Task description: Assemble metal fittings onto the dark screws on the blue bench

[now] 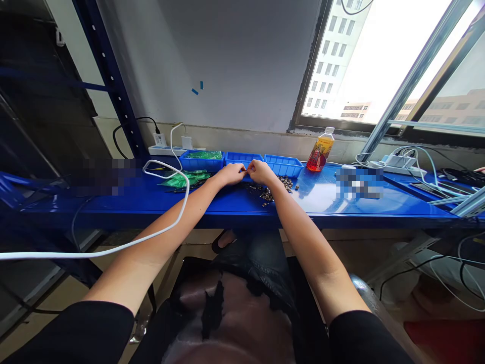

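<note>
On the blue bench [341, 202] below the window, the left hand [230, 174] and right hand [261, 172] meet, fingertips pinched on a tiny dark part [246, 171] (details too small), apparently mid-assembly, beside a loose pile of parts [278, 186]; joining them calls for fine alignment.

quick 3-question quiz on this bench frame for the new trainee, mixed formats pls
1. True or false: the left hand and right hand meet fingertip to fingertip over the blue workbench.
2. Multiple choice: the pile of small dark parts lies (A) inside a blue bin, (B) on the bench by the right wrist, (C) beside the power strip.
3. Fill in: the orange drink bottle stands just to the ____ of the row of blue bins.

Key
1. True; what they pinch is too small to tell.
2. B
3. right
</note>
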Motion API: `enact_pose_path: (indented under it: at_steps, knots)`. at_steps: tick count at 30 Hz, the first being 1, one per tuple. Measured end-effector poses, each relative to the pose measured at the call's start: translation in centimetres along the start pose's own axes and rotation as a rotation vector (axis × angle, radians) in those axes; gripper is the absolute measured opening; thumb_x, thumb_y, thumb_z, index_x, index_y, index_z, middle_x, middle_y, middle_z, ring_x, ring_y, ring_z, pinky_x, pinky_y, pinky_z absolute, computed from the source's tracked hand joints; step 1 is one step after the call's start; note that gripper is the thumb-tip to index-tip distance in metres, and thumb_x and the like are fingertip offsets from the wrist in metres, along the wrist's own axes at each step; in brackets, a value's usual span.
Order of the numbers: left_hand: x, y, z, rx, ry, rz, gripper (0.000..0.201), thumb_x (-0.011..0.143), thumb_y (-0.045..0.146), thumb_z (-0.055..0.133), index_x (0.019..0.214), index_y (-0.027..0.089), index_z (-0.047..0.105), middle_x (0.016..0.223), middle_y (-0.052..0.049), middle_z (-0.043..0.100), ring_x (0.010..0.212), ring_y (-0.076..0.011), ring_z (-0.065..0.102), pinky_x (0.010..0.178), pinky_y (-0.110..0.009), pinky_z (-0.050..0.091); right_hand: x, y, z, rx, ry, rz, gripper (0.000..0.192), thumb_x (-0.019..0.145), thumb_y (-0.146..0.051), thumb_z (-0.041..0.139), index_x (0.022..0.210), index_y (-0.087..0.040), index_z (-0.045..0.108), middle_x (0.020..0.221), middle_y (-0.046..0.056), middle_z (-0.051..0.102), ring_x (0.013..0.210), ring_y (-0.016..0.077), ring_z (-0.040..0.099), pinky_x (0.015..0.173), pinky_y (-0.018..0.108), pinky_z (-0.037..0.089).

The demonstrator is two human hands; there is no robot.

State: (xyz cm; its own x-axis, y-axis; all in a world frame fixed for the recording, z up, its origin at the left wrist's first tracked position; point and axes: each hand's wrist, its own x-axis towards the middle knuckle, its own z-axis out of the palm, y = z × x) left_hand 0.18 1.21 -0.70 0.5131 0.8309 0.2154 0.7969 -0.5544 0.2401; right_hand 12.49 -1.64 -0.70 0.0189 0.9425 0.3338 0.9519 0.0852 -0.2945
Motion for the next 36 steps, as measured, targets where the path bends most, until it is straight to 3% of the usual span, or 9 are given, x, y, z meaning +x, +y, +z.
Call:
enact_pose_path:
  at_steps: [36]
  knots:
    - [-0.36, 0.17, -0.16, -0.006, -0.022, -0.015, 0.035, 0.084, 0.025, 0.039, 0.114, 0.020, 0.057, 0.104, -0.006, 0.066, 0.095, -0.0208, 0.060, 0.082, -0.026, 0.045, -0.34, -0.15, -0.36, -0.009, 0.010, 0.016, 0.018, 0.076, -0.020, 0.052, 0.092, -0.020, 0.061, 0.091, 0.005, 0.064, 0.084, 0.0189, 0.058, 0.071, 0.028, 0.045]
